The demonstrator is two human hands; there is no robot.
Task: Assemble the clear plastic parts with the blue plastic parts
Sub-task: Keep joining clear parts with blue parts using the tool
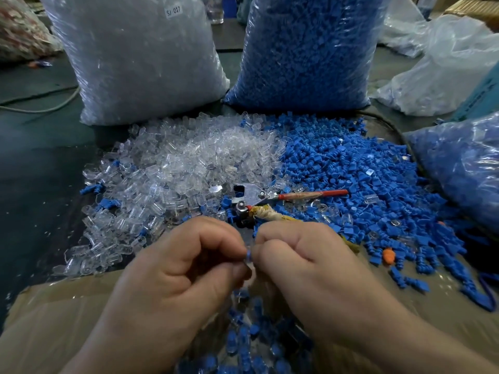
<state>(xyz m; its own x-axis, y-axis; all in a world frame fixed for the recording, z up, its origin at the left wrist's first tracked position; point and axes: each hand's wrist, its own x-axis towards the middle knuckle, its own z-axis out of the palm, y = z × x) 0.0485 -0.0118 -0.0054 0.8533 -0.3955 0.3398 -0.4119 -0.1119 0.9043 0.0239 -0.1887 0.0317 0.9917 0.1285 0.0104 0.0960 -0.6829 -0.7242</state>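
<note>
Both hands sit low & centre, knuckles up, fingertips meeting. Left hand [172,268] & right hand [305,265] each have fingers curled, pinching one small blue-and-clear piece [248,257] btwn them. It's just above an open cardboard box [54,314] w/ a blurred heap of blue-capped pieces [251,338] inside.

Beyond the hands, on the bench [40,171]: clear parts pile [172,163] at left, blue parts pile [351,179] at right, touching down the middle, a few strays mixed. Metal plier-type tool [259,197] w/ red handle lies where the piles meet; its other handle, cloth-wrapped, runs under the right hand. Orange piece [389,255] at blue pile's front edge.

Behind: upright bag of clear parts [140,58] labelled SJ 017, bag of blue parts [307,49] beside it. Another bluish bag [464,168] far right.
</note>
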